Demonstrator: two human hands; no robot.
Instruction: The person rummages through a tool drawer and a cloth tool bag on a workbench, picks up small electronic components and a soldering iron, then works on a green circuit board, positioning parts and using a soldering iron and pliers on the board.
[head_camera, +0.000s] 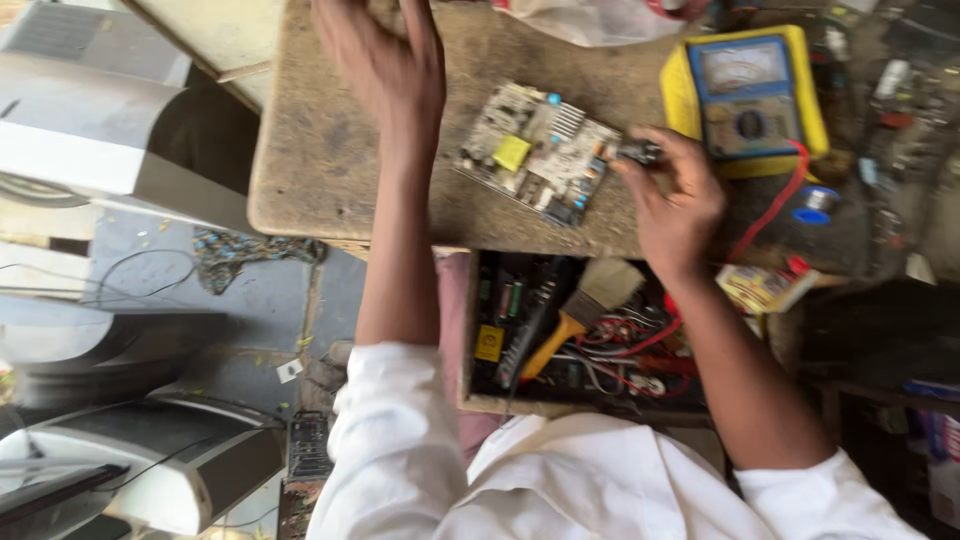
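Two bare hands were over a worn wooden table in the upper middle of the frame. The left hand was raised near the top edge, above the table, with its fingers loosely spread and holding nothing; it was blurred, so I cannot tell more about it. The right hand was right of centre, and its fingertips were closed narrowly on a small dark part at the right edge of the circuit board. The circuit board lay flat on the table in the middle of the frame, turned at an angle, with a yellow block and a blue piece on it. Just right of this hand stood a yellow and blue meter with a dial, and a red wire ran from it down past the wrist. Below the table edge, in the lower middle, was an open drawer with a paintbrush with a yellow handle and loose red and white wires. Grey television casings filled the left side of the frame.
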